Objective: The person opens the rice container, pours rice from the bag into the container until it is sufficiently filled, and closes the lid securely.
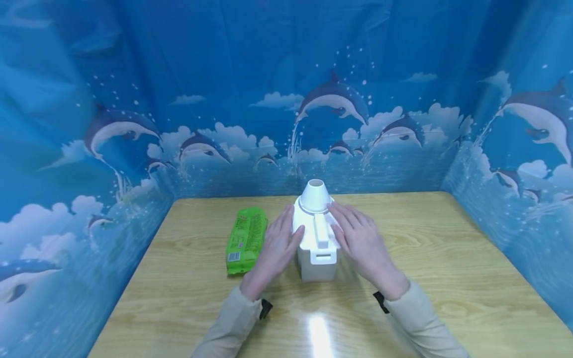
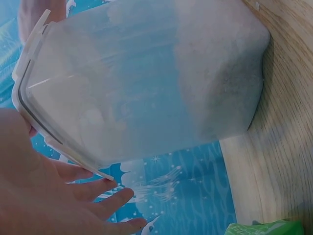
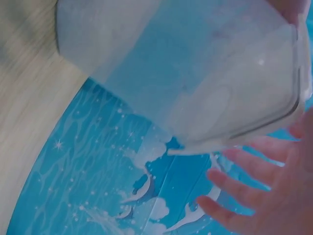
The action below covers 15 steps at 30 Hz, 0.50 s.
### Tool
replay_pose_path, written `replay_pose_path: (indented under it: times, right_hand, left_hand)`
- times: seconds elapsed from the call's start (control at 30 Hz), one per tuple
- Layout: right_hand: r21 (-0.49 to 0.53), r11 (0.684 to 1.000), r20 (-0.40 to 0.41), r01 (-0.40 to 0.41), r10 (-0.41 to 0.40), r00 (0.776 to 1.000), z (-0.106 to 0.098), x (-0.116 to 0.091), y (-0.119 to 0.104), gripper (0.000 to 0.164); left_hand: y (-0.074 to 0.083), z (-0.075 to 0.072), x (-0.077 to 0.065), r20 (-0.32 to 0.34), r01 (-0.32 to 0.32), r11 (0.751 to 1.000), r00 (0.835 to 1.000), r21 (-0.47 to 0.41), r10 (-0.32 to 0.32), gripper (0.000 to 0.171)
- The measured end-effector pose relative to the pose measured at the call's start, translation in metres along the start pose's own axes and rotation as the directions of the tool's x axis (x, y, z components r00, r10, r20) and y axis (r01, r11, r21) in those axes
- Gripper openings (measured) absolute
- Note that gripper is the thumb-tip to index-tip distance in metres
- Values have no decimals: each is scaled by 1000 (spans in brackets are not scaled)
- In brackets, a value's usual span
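Note:
A translucent plastic storage container (image 1: pixel 319 271) stands upright on the table. Its white lid (image 1: pixel 306 229) carries a cone-shaped cap (image 1: pixel 315 199) and a raised handle bar. Greyish-white contents (image 2: pixel 220 73) fill the lower part, seen through the wall in the left wrist view. My left hand (image 1: pixel 278 243) lies along the left edge of the lid, fingers stretched out. On the opposite side my right hand (image 1: pixel 363 242) rests against the lid's edge, its fingers (image 3: pixel 239 188) straight and spread in the right wrist view. Neither hand curls round the container.
Left of the container, close to my left hand, lies a green plastic packet (image 1: pixel 247 238) with a printed label. The wooden table (image 1: pixel 188 278) ends at a blue dolphin-print curtain (image 1: pixel 250 99) at the back and both sides.

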State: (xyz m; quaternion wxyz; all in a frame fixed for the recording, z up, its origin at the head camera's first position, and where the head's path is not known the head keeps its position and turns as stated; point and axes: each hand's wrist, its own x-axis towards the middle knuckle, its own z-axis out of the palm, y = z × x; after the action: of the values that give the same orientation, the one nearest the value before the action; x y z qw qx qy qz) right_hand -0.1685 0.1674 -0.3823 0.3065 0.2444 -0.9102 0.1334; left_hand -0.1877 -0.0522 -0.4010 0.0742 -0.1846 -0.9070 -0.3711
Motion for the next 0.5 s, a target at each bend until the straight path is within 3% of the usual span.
replay_pose_path:
  times: [0.2, 0.5]
  right_hand:
    - [-80, 987, 21, 140, -138, 990, 4, -3, -7, 65]
    - [-95, 981, -18, 170, -173, 985, 12, -5, -11, 67]
  left_hand:
    - [1, -1, 1, 0, -3, 1000, 1000, 18, 3, 69]
    - [3, -8, -1, 18, 20, 998, 1000, 54, -20, 73]
